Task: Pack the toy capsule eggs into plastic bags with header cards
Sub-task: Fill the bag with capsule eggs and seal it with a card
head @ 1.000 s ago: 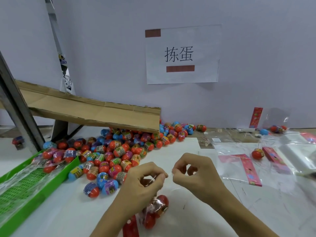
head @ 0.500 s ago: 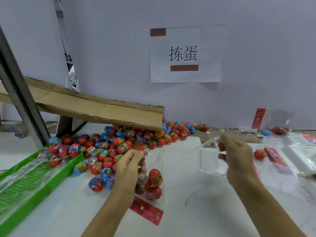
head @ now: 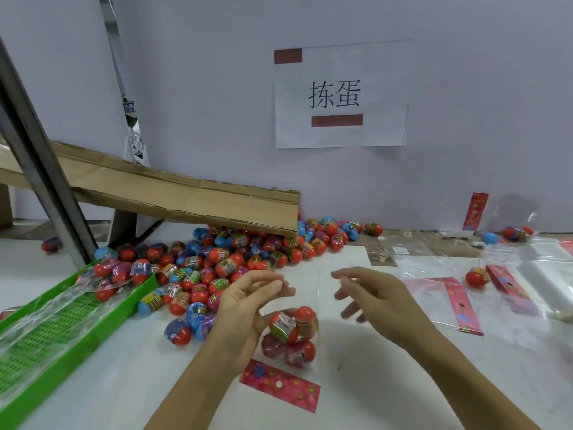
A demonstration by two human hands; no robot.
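A clear plastic bag holds several red capsule eggs [head: 291, 330] and stands on the white table with its pink header card [head: 279, 384] lying at the bottom. My left hand [head: 248, 302] pinches the bag's upper edge between thumb and fingers. On the other side of the bag's mouth, my right hand [head: 372, 296] hovers with its fingers loosely spread and blurred; contact with the plastic cannot be told. A big pile of loose eggs [head: 223, 262], red, blue and purple, lies just behind my left hand.
A cardboard chute [head: 186, 193] slopes down onto the pile beside a slanted metal post [head: 40, 169]. A green tray [head: 77, 346] with filled bags sits at the left. Empty bags with header cards [head: 459, 302], a lone egg [head: 476, 277] and a stack of clear bags [head: 552, 268] lie at the right.
My left hand lifted the bag by its top edge so the eggs hang above the header card. My right hand swung out right, then came back beside the bag's mouth.
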